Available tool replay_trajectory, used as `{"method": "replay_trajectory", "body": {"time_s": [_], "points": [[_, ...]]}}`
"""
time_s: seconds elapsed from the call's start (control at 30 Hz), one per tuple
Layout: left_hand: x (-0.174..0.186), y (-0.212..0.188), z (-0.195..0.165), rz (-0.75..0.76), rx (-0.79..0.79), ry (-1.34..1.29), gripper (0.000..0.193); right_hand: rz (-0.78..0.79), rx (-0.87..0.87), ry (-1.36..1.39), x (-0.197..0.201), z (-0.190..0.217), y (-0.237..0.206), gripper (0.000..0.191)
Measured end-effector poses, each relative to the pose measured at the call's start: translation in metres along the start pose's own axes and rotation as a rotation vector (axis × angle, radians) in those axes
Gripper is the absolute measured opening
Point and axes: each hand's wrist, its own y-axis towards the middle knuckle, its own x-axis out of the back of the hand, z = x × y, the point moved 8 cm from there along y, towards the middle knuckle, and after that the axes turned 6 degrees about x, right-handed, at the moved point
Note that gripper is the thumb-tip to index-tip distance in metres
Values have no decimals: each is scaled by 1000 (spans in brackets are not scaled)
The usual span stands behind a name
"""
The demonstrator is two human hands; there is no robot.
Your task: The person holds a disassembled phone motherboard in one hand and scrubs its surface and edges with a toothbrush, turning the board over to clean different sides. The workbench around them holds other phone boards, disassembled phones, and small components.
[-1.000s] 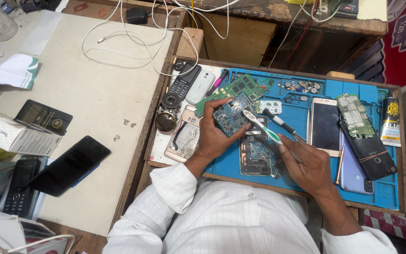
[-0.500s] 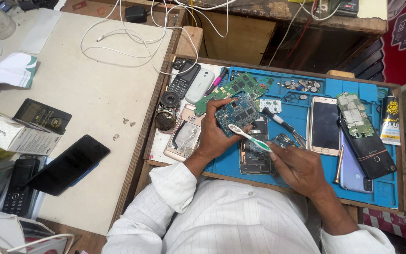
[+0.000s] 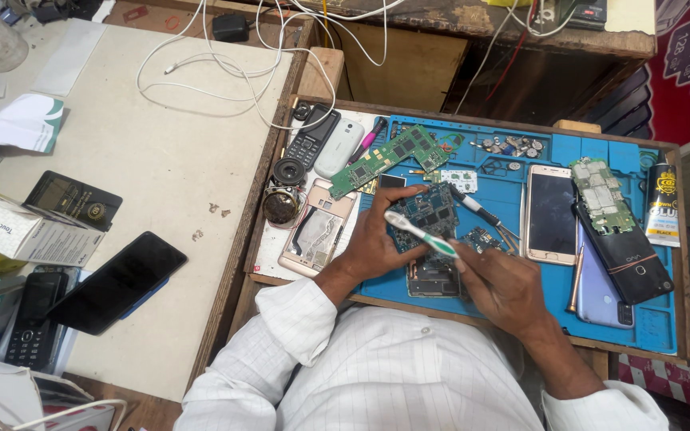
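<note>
My left hand (image 3: 373, 243) grips a small dark blue-green phone circuit board (image 3: 423, 214) above the blue silicone repair mat (image 3: 656, 331). My right hand (image 3: 505, 287) clasps a white-and-green toothbrush (image 3: 418, 232), bristles on the board: I judge I'm brushing it clean, needing light, even strokes

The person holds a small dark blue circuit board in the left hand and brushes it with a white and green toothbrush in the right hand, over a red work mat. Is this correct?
Not quite. In the head view the work mat is blue, not red. The rest holds: the left hand holds the small dark blue circuit board, and the right hand holds the white and green toothbrush against it.
</note>
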Motion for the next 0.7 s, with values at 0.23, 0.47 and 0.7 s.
{"method": "replay_trajectory", "body": {"time_s": [0.23,0.47,0.7], "points": [[-2,1,-4,33,20,-53,80,-51,-70,-49,7,-7,-1,31],[0,5,-7,59,68,-75,78,-36,-84,-35,3,-11,-3,31],[14,8,-2,-114,120,-109,78,11,-4,6,-4,-4,1,29]]}}
